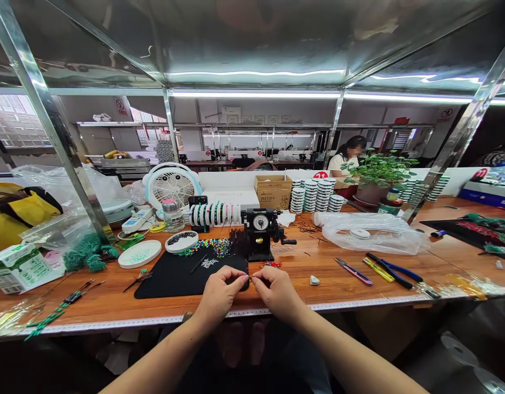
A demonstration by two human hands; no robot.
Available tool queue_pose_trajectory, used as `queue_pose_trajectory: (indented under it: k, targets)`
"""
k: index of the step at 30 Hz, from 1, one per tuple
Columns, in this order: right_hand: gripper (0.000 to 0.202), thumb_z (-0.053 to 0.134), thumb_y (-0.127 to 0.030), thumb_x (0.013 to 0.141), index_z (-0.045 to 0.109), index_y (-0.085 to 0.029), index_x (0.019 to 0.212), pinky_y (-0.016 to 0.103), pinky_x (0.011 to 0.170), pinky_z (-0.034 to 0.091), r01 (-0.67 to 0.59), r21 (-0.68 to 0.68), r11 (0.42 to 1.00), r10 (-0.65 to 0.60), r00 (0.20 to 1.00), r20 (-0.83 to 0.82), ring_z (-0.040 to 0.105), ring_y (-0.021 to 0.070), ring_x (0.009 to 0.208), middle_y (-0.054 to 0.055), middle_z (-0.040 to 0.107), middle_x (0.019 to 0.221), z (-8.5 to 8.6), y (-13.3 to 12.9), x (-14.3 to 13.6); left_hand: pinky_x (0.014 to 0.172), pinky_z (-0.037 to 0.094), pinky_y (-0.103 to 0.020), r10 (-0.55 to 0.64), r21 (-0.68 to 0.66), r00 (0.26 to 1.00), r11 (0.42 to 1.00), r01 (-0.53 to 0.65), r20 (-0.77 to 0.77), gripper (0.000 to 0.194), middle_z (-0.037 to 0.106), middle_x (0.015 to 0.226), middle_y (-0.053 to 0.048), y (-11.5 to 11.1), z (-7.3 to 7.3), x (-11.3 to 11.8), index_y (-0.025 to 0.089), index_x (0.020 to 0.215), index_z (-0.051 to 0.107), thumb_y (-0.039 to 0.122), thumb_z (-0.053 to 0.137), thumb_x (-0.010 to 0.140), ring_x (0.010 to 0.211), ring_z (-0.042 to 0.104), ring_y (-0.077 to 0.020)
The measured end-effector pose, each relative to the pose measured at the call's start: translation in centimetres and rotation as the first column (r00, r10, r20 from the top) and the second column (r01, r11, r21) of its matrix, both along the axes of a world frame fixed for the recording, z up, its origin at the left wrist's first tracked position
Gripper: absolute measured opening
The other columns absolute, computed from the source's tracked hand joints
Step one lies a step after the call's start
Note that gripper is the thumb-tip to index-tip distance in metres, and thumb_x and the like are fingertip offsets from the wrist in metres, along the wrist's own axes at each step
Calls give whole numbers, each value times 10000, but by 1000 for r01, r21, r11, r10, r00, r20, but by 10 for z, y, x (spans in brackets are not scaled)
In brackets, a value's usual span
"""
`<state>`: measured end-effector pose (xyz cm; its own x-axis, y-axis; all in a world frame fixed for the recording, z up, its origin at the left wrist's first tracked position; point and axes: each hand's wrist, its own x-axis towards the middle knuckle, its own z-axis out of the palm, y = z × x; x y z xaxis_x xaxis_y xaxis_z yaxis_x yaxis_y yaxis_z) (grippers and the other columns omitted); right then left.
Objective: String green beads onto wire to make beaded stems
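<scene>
My left hand (222, 293) is closed in a pinch over the right end of a black mat (170, 276). Close beside it, my right hand (277, 290) pinches too, the fingertips of both nearly meeting. Whatever lies between them is too thin and small to make out. Just beyond my hands stands a black hand-cranked winding machine (260, 232), with a row of white spools (215, 214) on its left side. Colourful beads (219, 247) and a small pile of silvery pieces (209, 263) lie on the mat. Some red bits (271, 265) sit at the machine's foot.
White dishes (139, 255) and a fan (173, 189) stand at the left. To the right lie a utility knife (353, 271), a yellow-handled tool (378, 269), pliers (394, 271) and a plastic bag (371, 232). Stacked spools (314, 196) stand behind. A measuring tape (338, 304) runs along the table's front edge. Another person (345, 158) sits beyond.
</scene>
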<state>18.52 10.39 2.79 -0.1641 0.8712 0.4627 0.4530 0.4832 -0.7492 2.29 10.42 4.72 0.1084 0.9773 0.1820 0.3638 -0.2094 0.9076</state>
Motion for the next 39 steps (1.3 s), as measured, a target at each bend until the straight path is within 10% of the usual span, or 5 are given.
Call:
queue_pose_trajectory:
  k: [11, 17, 24, 29, 39]
  targets:
    - [140, 565, -198, 837, 686, -159, 777, 236, 619, 386, -107, 97, 990, 90, 982, 167, 541, 130, 643, 31, 615, 693, -3, -1, 6, 652, 490, -303, 14, 0, 999, 1000, -14, 32, 264, 713, 763, -88, 9, -9, 6, 129, 768, 672, 383, 602, 755, 716, 641, -211]
    - [153, 572, -188, 795, 657, -143, 676, 230, 580, 373, -40, -29, 999, 40, 999, -3, 525, 121, 591, 21, 617, 636, 0, -1, 6, 812, 461, -353, -44, 205, 997, 977, 56, -62, 177, 722, 856, -69, 4, -10, -4, 181, 780, 709, 335, 622, 770, 844, 632, -216]
    - [157, 586, -226, 764, 642, -139, 647, 217, 536, 343, -141, -182, 973, 113, 982, -153, 468, 107, 565, -6, 562, 581, 10, -1, 15, 890, 421, -344, -191, 561, 946, 768, 309, -261, 106, 700, 909, -35, 3, 0, -24, 217, 858, 672, 178, 580, 823, 976, 588, -189]
    - [148, 591, -225, 762, 633, -143, 647, 216, 534, 331, -192, -145, 970, 172, 975, -143, 456, 103, 576, -11, 543, 590, 13, -3, 19, 809, 433, -323, -141, 393, 966, 893, 218, -216, 144, 622, 905, -56, 12, 15, -27, 185, 943, 624, 254, 524, 865, 879, 565, -177]
    - [125, 569, -194, 816, 627, -161, 710, 226, 612, 384, -270, 8, 963, 270, 962, 37, 490, 112, 639, 0, 542, 681, 13, -3, 22, 819, 353, -315, -358, 118, 925, 921, 372, -125, 166, 585, 798, -25, 17, 28, -14, 183, 699, 651, 310, 603, 793, 813, 493, -170]
